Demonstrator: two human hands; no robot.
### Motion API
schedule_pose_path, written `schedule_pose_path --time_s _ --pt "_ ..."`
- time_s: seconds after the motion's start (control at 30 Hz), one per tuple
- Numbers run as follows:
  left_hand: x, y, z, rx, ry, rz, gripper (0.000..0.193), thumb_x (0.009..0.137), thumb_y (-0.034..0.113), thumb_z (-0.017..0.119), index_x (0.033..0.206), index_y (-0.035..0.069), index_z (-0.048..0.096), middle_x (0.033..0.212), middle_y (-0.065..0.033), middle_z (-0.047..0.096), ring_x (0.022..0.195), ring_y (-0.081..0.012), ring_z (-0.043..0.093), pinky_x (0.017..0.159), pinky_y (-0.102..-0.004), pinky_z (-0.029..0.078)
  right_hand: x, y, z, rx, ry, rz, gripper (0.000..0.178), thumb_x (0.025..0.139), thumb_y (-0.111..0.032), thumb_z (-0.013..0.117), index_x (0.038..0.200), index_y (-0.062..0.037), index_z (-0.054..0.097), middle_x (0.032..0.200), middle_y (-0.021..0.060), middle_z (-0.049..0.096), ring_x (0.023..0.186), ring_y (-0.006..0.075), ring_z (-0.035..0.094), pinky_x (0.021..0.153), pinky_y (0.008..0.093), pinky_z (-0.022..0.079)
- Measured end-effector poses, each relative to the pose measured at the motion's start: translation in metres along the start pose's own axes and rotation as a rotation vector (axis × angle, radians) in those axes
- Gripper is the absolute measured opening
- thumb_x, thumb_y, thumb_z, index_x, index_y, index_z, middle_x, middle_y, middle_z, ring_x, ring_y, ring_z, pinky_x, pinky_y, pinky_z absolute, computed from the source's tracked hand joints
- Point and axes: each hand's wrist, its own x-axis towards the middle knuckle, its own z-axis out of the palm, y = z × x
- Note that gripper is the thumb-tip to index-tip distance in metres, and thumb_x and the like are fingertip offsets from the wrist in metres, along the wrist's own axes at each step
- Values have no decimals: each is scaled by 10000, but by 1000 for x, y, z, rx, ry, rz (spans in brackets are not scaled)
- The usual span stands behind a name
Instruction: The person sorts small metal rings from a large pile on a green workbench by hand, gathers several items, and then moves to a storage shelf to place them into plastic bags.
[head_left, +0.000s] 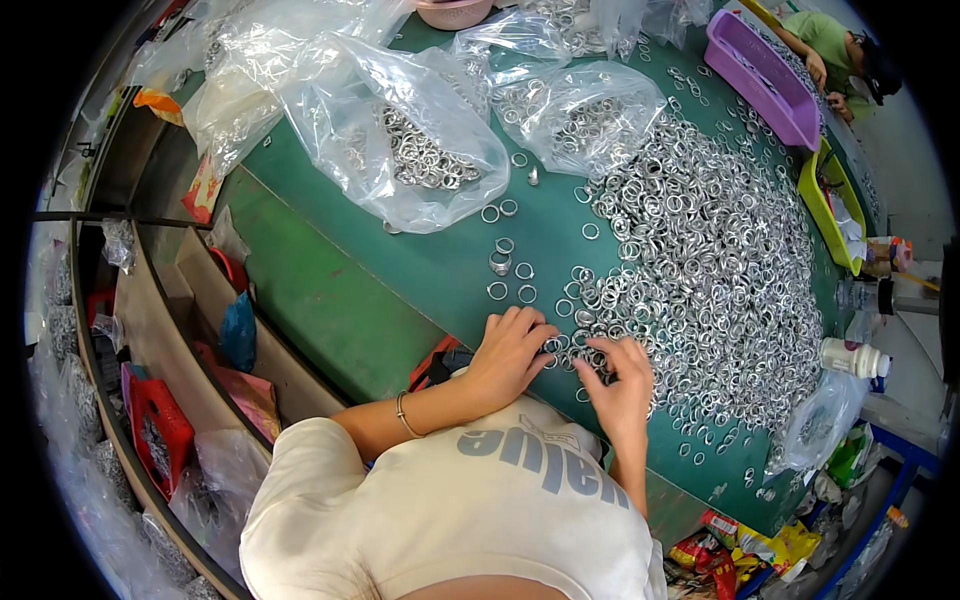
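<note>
Green table [400,290], clear ring-filled bags [400,140]

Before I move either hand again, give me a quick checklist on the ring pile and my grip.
1. Left hand on the near edge of the metal rings: ok.
2. Right hand on the same edge, fingers curled: ok.
3. Whether either hand actually pinches a ring: cannot tell.
4. Bare green table beside the left hand for sorted rings: ok.
5. Plastic bags lie apart from both hands: ok.
6. Purple tray sits across the pile, far from both hands: not ok.
</note>
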Motion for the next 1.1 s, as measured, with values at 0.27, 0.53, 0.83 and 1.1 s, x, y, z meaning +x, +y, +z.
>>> schedule_pose_path --time_s 0.27,0.53,0.83,1.1 --pt "6 -4 3 -319 115 -32 232 744 -28 565 970 18 537 806 -69 518 751 -207 493 650 -308 367 -4 13 -2 -59 161 61 182 656 -92 712 807 -51 619 700 85 488 661 242 473 585 338 389" --pt "13 0 -19 -1832 -8 -541 218 817 2 456 1018 -21 536 808 -33 487 706 -112 483 537 -232 360 11 8 22 -269 166 -128 118 704 -49 644 796 -41 570 747 93 471 728 268 470 653 359 370" --pt "8 5 -16 -560 -159 -302 172 815 59 521 980 42 565 733 -53 524 513 -169 480 494 -314 393 -7 6 -5 -50 86 -72 147 676 -57 675 794 -44 588 748 84 498 736 265 486 659 361 377" --pt "3 6 -4 -136 -151 -2 223 780 178 623 975 83 573 821 -84 582 598 -258 568 517 -346 444 -18 18 0 9 74 -8 118 695 -16 653 787 -36 582 731 56 484 716 203 462 626 296 356"
